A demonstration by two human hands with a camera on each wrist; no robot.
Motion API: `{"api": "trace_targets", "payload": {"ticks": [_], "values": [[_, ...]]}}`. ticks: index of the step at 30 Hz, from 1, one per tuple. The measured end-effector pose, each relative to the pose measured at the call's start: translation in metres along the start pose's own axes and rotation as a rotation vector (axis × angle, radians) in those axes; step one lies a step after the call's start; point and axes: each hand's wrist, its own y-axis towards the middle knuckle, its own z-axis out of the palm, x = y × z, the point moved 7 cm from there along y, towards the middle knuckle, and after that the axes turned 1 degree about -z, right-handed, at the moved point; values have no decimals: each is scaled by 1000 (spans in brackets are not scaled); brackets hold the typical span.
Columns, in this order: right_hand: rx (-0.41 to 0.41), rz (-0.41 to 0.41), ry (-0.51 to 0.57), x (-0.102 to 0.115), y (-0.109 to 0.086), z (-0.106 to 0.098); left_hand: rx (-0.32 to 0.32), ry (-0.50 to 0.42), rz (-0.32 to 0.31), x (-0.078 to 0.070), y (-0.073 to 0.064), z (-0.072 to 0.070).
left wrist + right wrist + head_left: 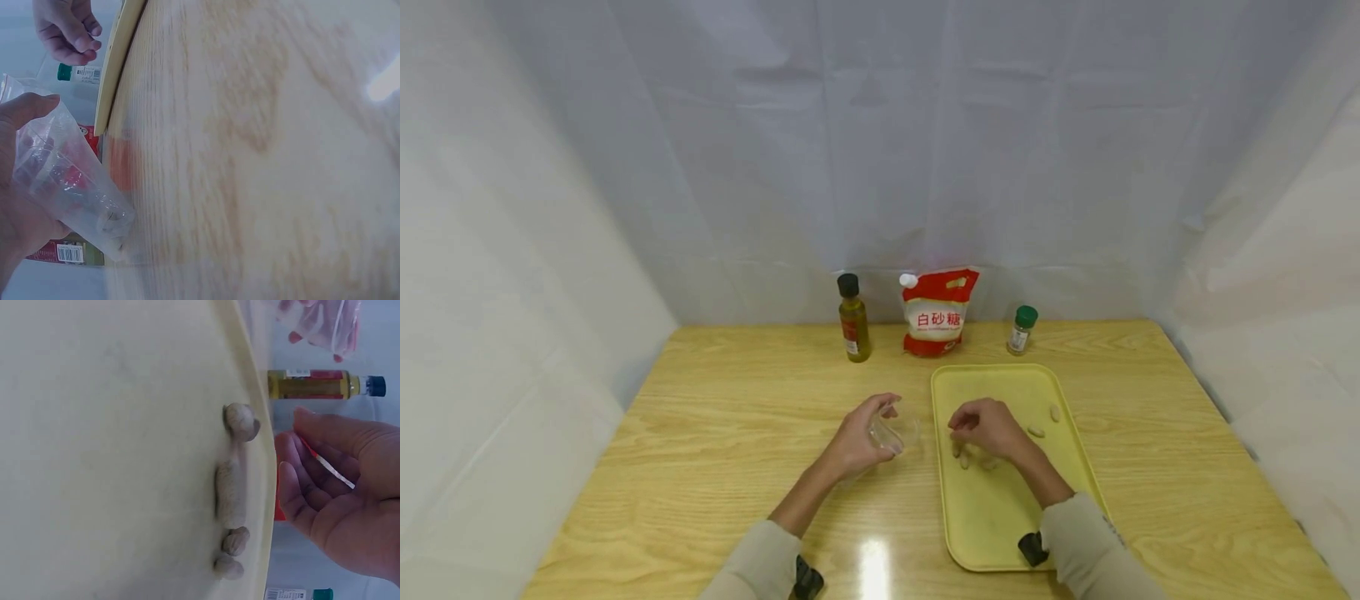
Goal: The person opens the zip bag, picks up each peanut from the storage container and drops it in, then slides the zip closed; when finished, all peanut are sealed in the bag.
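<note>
My left hand (857,437) holds a clear plastic zip bag (62,162) upright over the table, fingers and thumb around its spread mouth. Something small and pale shows at the bag's bottom corner, probably peanuts. Above the left part of a yellow tray (1000,525) is my right hand (988,427), its fingers loosely bent, with no object visible between them. Several unshelled peanuts (231,494) lie on the tray below that hand. Farther right on the tray are two separate peanuts, one near the middle (1036,432) and another by the right rim (1055,413).
Along the back of the wooden table (722,417) stand an oil bottle (854,325) with a black cap, a red and white sugar pouch (934,317), and a small green-capped jar (1021,331). White sheeting (880,167) hangs behind and at both sides.
</note>
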Motion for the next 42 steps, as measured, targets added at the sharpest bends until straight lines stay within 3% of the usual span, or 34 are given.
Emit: {"api": "trace_targets", "payload": {"ticks": [11,22,29,35,42], "values": [[44,62,-51,-17,3,9,9,-5,-3,-1,1,1],[58,50,-90,-18,6,12,9,3,18,-4,1,2],[-7,8,-50,-13,5,5,12,3,8,-3,1,3],[-53,25,11,-5,5,-2,11,11,9,-3,1,2],[-207,-21,77,14,5,-9,4,3,6,-4,1,0]]}}
